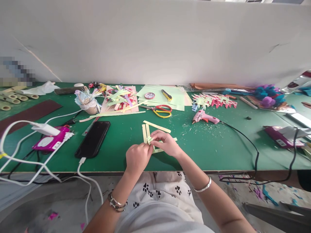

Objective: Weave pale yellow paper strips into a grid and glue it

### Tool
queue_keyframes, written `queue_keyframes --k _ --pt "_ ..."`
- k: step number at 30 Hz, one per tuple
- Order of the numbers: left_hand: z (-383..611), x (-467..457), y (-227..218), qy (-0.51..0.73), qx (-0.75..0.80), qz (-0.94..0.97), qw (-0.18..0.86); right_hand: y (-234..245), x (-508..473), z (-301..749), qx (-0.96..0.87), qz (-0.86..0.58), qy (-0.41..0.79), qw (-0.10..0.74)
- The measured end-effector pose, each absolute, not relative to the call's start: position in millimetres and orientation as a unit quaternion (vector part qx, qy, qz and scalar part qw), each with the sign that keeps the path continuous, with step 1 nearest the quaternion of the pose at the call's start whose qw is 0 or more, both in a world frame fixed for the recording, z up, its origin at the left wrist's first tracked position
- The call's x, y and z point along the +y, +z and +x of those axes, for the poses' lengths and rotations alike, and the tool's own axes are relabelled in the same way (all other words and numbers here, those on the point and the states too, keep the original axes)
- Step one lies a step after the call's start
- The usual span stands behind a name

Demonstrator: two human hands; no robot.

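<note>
Folded pale green and yellow paper strips [146,131] are pinched between my two hands above the front part of the green table. My left hand [138,157] is closed, its fingers pressed on the strips from below left. From the right, my right hand [166,144] grips the folded part with thumb and fingertips. Ends of the strips stick out upward and to the right. One loose yellow strip [157,126] lies just beyond my right hand. The fold itself is partly hidden by my fingers.
Scissors [162,110], a box cutter [166,94] and pale green paper sheets [178,103] lie ahead. A pink glue gun [205,117] with a black cord rests to the right. A phone [93,139], white cables and a purple power strip [52,138] occupy the left.
</note>
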State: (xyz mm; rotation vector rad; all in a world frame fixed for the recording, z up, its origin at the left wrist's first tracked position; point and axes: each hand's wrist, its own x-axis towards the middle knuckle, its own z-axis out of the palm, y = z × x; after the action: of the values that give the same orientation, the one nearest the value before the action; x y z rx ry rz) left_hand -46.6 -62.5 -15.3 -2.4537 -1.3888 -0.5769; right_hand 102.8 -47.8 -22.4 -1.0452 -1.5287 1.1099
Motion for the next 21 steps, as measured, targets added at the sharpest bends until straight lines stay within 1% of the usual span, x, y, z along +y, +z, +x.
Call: queue_keyframes --k 3,5,6,8,10,11,13,16,21 --pt "-46.8 -63.2 -15.5 -0.199 -0.473 -0.847 0.137 -18.7 -50.6 113.8 -0.655 -0.439 0.406 0.461" --pt "-46.8 -63.5 -15.8 -0.201 -0.470 -0.849 0.134 -15.8 -56.0 124.6 -0.690 -0.480 0.334 0.428" --pt "-46.8 -63.5 -16.0 -0.203 -0.470 -0.849 0.133 -14.8 -59.5 130.1 -0.712 -0.509 0.287 0.390" --pt "-46.9 -63.5 -16.4 -0.205 -0.469 -0.849 0.130 -14.6 -66.8 139.1 -0.745 -0.568 0.197 0.288" --pt "-47.0 -63.4 -16.7 -0.206 -0.471 -0.848 0.128 -17.3 -72.7 144.5 -0.759 -0.603 0.139 0.201" --pt "-47.2 -63.3 -16.9 -0.206 -0.472 -0.848 0.126 -19.3 -74.6 145.9 -0.761 -0.611 0.126 0.177" --pt "-47.6 -63.1 -17.5 -0.207 -0.476 -0.846 0.124 -23.4 -76.0 146.8 -0.763 -0.615 0.119 0.162" --pt "-48.4 -62.9 -18.8 -0.211 -0.477 -0.844 0.123 -25.7 -74.8 146.2 -0.765 -0.613 0.114 0.164" --pt "-48.6 -62.5 -20.9 -0.213 -0.485 -0.841 0.114 -19.3 -72.7 144.2 -0.763 -0.625 0.068 0.152"
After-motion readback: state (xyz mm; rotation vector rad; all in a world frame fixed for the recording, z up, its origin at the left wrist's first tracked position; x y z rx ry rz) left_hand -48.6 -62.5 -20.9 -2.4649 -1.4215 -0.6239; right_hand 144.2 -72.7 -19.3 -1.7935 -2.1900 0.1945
